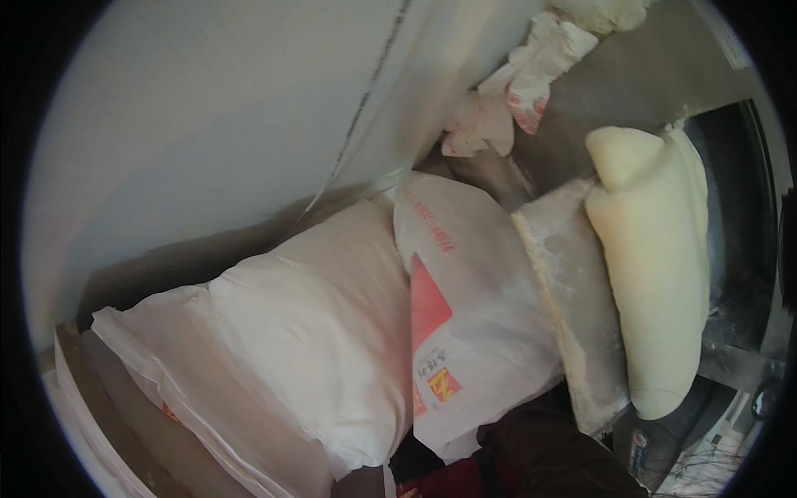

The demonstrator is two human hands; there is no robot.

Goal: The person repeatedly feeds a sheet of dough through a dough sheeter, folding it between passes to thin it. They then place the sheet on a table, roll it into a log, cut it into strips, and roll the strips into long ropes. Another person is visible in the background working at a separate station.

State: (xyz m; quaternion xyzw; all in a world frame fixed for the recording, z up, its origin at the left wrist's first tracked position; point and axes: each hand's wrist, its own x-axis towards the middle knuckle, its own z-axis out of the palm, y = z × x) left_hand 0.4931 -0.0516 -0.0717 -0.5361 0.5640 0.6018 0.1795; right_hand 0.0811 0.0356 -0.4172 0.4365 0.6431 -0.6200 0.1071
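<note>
Neither of my hands is in view. Before me, a thick, smooth roll of pale dough [660, 267] lies folded over on a floury metal surface [576, 274] at the right. White sacks stand side by side to the left of it: one with red print [492, 311] is nearest the metal edge, and a plain-faced one [317, 311] leans against it. Part of dark clothing [548, 442] with a red part beside it shows at the bottom, below the printed sack.
A smooth pale wall or panel [218, 124] rises at the upper left. Crumpled white bags with red print [532, 68] lie at the top right. A dark glossy panel [735, 218] stands beyond the dough. A board-like edge [112, 411] runs along the lower left.
</note>
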